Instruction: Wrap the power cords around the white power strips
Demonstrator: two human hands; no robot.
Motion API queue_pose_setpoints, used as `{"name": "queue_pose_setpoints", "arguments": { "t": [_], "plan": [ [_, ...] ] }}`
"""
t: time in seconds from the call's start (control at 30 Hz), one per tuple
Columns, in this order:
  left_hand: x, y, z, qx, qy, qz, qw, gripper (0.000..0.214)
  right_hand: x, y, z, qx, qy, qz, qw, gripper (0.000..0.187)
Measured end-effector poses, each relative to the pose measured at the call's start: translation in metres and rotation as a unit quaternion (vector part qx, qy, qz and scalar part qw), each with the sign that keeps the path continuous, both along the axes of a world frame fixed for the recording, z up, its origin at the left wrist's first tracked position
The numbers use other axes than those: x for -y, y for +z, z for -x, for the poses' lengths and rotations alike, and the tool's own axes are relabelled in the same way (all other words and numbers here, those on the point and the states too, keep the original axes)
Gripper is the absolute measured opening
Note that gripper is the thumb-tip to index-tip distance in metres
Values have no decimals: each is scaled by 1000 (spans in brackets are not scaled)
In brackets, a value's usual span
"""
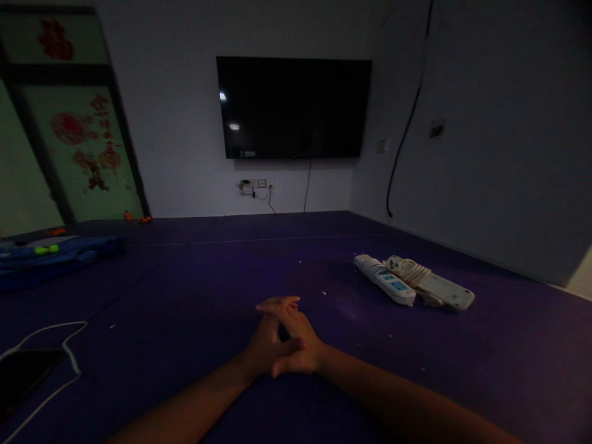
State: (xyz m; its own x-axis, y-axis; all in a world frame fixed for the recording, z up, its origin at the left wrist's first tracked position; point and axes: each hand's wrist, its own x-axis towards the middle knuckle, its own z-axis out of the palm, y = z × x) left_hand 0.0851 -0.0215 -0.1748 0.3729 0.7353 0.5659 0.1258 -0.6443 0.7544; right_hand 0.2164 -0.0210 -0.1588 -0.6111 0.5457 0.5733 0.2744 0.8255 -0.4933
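Just above the purple floor covering (259,265), my left hand (266,345) and my right hand (303,338) meet, their fingers laced together. The right thumb crosses over toward the left hand, leaving a small dark gap between the palms. Both are closed on each other, and no object shows in them. To the right and farther off lie two white power strips: one with blue sockets (393,287), the other plain side up (446,291). Each has its cord wound round it.
At lower left is a dark phone-like slab (28,376) beside a white cable (74,357). Blue cloth (69,253) lies farther left. Small orange pieces (144,219) sit by the door (87,135). A television (296,108) hangs on the wall; a black cord (407,126) hangs at right.
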Motion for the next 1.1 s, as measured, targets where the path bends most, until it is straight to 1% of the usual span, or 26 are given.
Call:
{"name": "queue_pose_setpoints", "arguments": {
  "t": [0.07, 0.13, 0.23, 0.3, 0.4, 0.5, 0.7, 0.83, 1.1],
  "plan": [
    [1, 1, 0, 0, 4, 2, 1000, 89, 1, 1, 1, 2, -3, -3, 1000, 97],
    [1, 1, 0, -4, 5, 8, 1000, 86, 3, 1, 2, 0, -14, -1, 1000, 93],
    [1, 0, 1, -15, 22, 7, 1000, 72, 5, 0, 4, -15, -26, 6, 1000, 76],
    [0, -1, 1, -21, 38, -6, 999, 63, 6, -1, 5, -28, -21, 8, 999, 63],
    [-1, -2, 0, -23, 45, -19, 999, 59, 6, -2, 5, -36, -12, 6, 999, 54],
    [0, -1, 1, -25, 40, -19, 999, 57, 5, -3, 5, -41, -6, -5, 999, 52],
    [6, 5, 2, -44, 30, -22, 998, 52, 5, -7, 8, -64, 18, -70, 995, 53],
    [5, 3, 2, -44, 26, -23, 998, 49, 5, -9, 9, -69, 8, -66, 995, 55],
    [2, -1, 1, -26, 34, -27, 999, 47, 2, -9, 8, -70, 24, -58, 996, 58]
  ]
}}
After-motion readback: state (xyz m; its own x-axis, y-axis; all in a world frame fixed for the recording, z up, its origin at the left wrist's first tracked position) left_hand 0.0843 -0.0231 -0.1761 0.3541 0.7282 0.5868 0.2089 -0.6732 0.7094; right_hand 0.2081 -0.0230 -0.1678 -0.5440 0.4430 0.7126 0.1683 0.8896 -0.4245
